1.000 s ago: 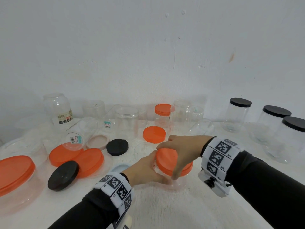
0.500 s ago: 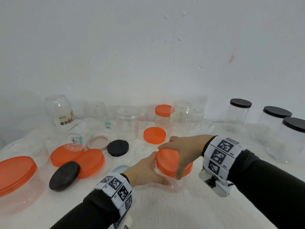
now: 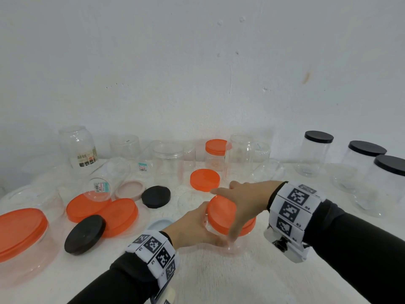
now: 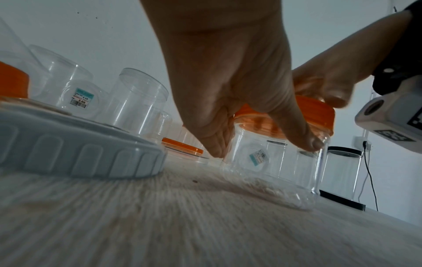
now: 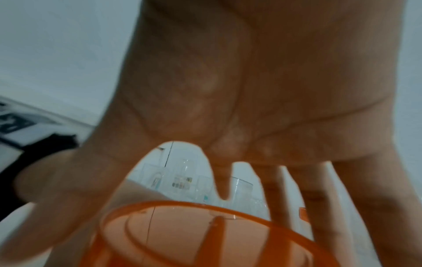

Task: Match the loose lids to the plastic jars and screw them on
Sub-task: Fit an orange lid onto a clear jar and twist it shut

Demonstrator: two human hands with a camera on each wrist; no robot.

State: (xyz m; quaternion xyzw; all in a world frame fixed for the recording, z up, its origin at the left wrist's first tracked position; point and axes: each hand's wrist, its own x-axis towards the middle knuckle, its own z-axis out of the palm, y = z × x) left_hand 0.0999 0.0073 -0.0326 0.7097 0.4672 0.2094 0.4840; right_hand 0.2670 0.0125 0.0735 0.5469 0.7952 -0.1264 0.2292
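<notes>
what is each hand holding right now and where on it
The left hand grips the clear jar by its side wall, just under the lid. The right hand grips the orange lid from above, fingers around its rim.

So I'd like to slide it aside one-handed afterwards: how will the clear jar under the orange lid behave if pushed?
The clear jar looks empty and thin-walled, so probably light and easily slid. Its walls may flex under a squeeze. With the orange lid on top, a high push might tip it; push low.
</notes>
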